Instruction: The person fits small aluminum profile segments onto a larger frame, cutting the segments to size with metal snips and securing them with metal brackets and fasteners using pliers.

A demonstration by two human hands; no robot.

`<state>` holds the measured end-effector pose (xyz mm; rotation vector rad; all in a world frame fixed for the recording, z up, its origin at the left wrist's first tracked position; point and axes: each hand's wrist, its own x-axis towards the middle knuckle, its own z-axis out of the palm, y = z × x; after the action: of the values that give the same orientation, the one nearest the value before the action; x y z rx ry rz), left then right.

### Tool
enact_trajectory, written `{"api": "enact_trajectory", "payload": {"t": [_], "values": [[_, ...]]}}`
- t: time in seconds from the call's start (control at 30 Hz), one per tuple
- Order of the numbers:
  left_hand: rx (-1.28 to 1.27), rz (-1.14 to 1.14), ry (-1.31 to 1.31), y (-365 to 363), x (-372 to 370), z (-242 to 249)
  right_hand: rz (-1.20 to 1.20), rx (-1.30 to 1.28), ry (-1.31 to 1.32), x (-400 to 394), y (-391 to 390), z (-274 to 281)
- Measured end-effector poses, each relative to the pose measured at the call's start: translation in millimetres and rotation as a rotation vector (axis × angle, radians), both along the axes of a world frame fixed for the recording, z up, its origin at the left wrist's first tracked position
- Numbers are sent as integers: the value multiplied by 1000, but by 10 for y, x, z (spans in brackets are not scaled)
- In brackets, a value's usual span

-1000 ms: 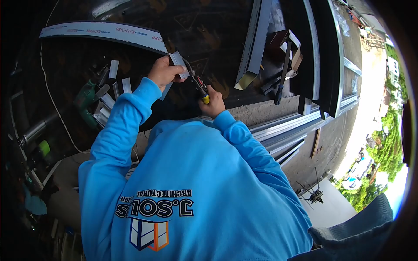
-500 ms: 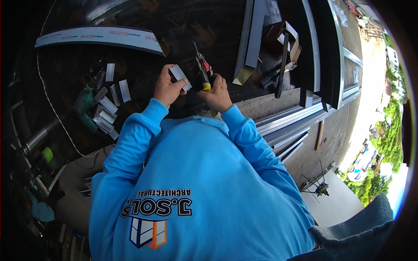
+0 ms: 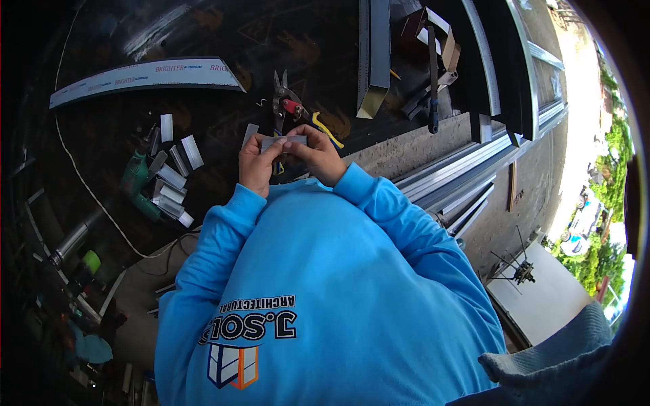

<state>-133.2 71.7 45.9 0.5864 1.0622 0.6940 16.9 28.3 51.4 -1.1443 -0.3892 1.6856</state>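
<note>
My left hand [image 3: 257, 164] and my right hand [image 3: 321, 159] are closed together on a short cut piece of aluminium profile [image 3: 296, 141], gripping it near its two ends in front of my body. My thumbs press on its near face. Just beyond my fingers, tin snips [image 3: 291, 106] with a red centre and yellow-and-blue handles lie on the dark table, jaws apart. My hands partly cover the handles. Another small metal piece [image 3: 250, 132] rests right beside my left hand's fingers.
At left, several cut aluminium pieces [image 3: 170, 177] lie by a green power drill [image 3: 138, 181]. A film-covered strip [image 3: 149, 76] is farther back. At right are a long dark profile [image 3: 374, 61], a box [image 3: 441, 35], a blue-handled file [image 3: 433, 88] and stacked long profiles [image 3: 453, 166].
My right hand has let go of the tin snips, which now lie on the table. It has moved left and taken hold of the aluminium piece along with my left hand.
</note>
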Motion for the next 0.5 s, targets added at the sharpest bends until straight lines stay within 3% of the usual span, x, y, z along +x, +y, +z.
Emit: {"api": "enact_trajectory", "payload": {"t": [0.1, 0.17, 0.2, 0.27, 0.3, 0.37, 0.4, 0.47, 0.5], "values": [[183, -199, 101, -44, 22, -79, 3, 34, -156, 227, -123, -85], [378, -125, 288, 17, -98, -144, -53, -43, -168, 463, -250, -34], [674, -163, 683, 79, -190, -174, -117, -17, -190, 599, -307, -83], [1071, -305, 1066, 263, -378, -251, -213, -35, -181, 877, -403, -120], [1026, -472, 1052, 331, -531, -424, -270, -76, -118, 986, -433, -121], [748, -537, 994, 417, -665, -670, -314, -5, -356, 1194, -524, -283], [760, -553, 978, 431, -480, -533, -335, -9, -366, 1289, -519, -284], [737, -347, 771, 380, -95, -190, -336, -7, -818, 1388, -528, -277], [752, -377, 673, 352, 132, -65, -346, -14, -821, 1423, -507, -209]]}}
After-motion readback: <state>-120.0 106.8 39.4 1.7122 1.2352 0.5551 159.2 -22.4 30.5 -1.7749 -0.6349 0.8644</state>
